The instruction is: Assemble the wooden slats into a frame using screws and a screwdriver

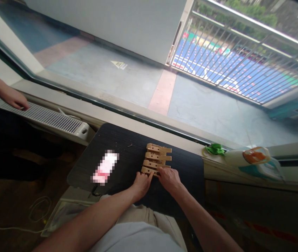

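A light wooden piece lies on the dark table in front of me, made of several parallel bars with small dark holes. The bars' narrow ends point right, and rougher brown material shows between them. My left hand is closed at the near left corner, its fingertips on the nearest bar. At the near right end of the same bar, my right hand is closed with thumb and fingers pressed to the wood. The fingers partly cover that bar, and their undersides are hidden.
A blurred-out pink and white rectangle is on the black table, left of the wood. Another person's hand hangs over the white radiator. A green crumpled thing sits on the sill by the window.
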The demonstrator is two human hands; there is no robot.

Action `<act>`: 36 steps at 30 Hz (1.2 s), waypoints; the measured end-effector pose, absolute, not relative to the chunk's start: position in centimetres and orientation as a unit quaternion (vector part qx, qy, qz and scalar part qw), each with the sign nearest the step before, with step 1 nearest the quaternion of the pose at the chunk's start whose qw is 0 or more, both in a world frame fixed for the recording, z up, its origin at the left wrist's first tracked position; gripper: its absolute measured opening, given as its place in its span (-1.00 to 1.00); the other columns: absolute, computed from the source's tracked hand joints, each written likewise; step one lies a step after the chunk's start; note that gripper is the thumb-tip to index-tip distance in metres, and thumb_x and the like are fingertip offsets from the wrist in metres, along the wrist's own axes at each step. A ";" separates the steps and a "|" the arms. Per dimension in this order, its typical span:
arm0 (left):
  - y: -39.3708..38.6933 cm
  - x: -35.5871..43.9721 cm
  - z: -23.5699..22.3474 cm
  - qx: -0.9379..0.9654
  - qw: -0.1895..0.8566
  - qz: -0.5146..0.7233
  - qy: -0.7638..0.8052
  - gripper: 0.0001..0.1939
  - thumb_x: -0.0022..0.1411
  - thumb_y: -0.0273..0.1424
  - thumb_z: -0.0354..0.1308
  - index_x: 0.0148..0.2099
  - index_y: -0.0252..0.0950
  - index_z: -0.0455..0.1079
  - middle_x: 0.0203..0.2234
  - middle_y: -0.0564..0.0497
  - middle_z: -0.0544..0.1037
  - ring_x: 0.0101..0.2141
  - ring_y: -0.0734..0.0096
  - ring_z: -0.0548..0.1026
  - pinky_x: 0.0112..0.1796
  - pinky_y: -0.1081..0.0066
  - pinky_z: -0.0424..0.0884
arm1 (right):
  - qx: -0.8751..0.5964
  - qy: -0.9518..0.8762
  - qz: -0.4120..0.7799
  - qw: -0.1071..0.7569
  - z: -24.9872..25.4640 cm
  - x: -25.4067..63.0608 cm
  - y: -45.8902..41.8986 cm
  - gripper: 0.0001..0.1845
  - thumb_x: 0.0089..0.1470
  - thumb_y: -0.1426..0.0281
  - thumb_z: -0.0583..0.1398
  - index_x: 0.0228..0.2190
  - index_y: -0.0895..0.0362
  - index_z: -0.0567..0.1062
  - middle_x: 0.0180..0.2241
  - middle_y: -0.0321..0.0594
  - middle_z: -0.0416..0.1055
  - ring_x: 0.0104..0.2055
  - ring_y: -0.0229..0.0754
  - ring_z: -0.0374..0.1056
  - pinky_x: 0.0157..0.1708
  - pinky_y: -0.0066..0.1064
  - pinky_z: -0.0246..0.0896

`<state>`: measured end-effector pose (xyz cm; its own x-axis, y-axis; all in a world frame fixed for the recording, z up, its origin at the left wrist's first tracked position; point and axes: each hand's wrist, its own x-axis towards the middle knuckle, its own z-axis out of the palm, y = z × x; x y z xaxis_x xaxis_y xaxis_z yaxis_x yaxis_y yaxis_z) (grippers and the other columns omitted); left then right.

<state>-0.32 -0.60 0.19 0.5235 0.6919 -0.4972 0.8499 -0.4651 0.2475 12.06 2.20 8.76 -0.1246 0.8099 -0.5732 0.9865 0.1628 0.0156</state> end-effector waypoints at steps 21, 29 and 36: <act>-0.7 -0.4 -0.2 0.840 0.232 -0.165 0.463 -0.46 0.24 -0.54 -0.18 0.26 -0.34 -0.05 -0.22 -0.29 0.49 -0.18 0.12 0.42 -0.26 0.20 0.14 | 0.614 0.730 -0.191 0.230 8.7 12.1 2.1 -0.74 0.11 0.47 -0.01 -0.30 0.09 0.47 -0.31 -0.15 0.50 -0.24 -0.13 0.42 -0.32 -0.40 0.21; -0.9 -0.4 -1.0 0.844 0.225 -0.162 0.459 -0.45 0.22 -0.52 -0.14 0.26 -0.34 -0.06 -0.21 -0.30 0.49 -0.18 0.10 0.41 -0.25 0.20 0.14 | 0.634 0.712 -0.197 0.227 7.4 12.7 1.8 -0.71 0.11 0.47 -0.02 -0.32 0.13 0.49 -0.30 -0.09 0.50 -0.22 -0.13 0.41 -0.28 -0.39 0.21; -0.7 -0.4 -0.4 0.840 0.232 -0.171 0.459 -0.45 0.22 -0.51 -0.15 0.26 -0.31 -0.06 -0.19 -0.30 0.48 -0.17 0.10 0.41 -0.25 0.20 0.14 | 0.655 0.696 -0.197 0.221 7.7 12.3 1.5 -0.72 0.12 0.37 -0.01 -0.34 0.15 0.48 -0.31 -0.08 0.50 -0.24 -0.13 0.41 -0.29 -0.38 0.22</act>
<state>-0.37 -0.72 -0.37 0.5193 0.6925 -0.5008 0.8513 -0.4704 0.2324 12.31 1.52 7.74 -0.0452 0.8233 -0.5657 0.9977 0.0653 0.0154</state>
